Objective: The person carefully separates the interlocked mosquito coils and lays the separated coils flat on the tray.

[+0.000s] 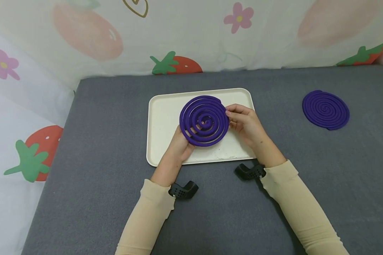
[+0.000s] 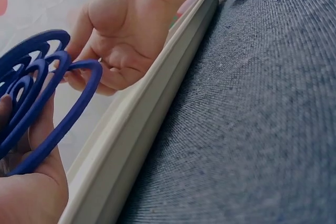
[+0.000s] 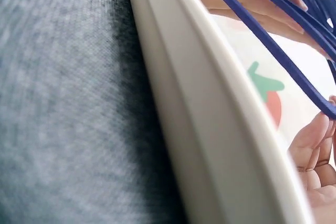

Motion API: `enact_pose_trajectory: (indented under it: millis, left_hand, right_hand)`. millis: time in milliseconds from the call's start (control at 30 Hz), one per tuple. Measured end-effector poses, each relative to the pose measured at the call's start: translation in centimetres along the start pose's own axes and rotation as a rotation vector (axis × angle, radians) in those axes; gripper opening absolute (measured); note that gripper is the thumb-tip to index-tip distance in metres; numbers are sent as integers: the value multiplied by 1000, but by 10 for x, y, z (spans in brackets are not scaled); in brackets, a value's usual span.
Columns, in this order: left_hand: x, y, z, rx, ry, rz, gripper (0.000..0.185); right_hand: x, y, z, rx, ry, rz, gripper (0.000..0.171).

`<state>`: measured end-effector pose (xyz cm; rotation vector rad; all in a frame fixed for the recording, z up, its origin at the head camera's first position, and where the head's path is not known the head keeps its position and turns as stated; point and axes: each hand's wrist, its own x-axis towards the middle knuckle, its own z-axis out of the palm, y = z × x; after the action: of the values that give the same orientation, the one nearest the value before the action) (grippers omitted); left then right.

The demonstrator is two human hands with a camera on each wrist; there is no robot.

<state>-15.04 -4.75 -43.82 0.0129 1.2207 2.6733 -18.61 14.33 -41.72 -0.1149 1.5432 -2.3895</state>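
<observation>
A purple spiral coil (image 1: 204,120) is held tilted above a cream tray (image 1: 161,117) by both hands. My left hand (image 1: 181,141) grips its lower left edge, fingers behind the rings. My right hand (image 1: 231,115) pinches the outer ring at the right edge. In the left wrist view the coil (image 2: 47,98) stands on edge with the right hand (image 2: 113,61) curled round its outer strand, and my left hand (image 2: 31,177) lies beneath it. In the right wrist view thin coil strands (image 3: 273,45) cross above the tray rim (image 3: 210,108).
A second purple coil (image 1: 325,109), tightly wound, lies flat on the grey cloth (image 1: 108,148) to the right of the tray. A strawberry-print sheet (image 1: 83,35) hangs at the back and left. Black camera mounts (image 1: 183,190) sit at both wrists.
</observation>
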Motion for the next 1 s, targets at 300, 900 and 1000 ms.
enact_pose_trajectory:
  millis: [300,900,1000]
  left_hand:
    - [0,3,3,1,33,37,29]
    - [3,3,3,-91,59,80,23]
    - [3,3,3,-98,54,75,34]
  right_hand:
    - [2,1,0,0,61,-29,28]
    - [2,2,0,-51,-49,-20,24]
    - [2,2,0,-68,-46,-14,26]
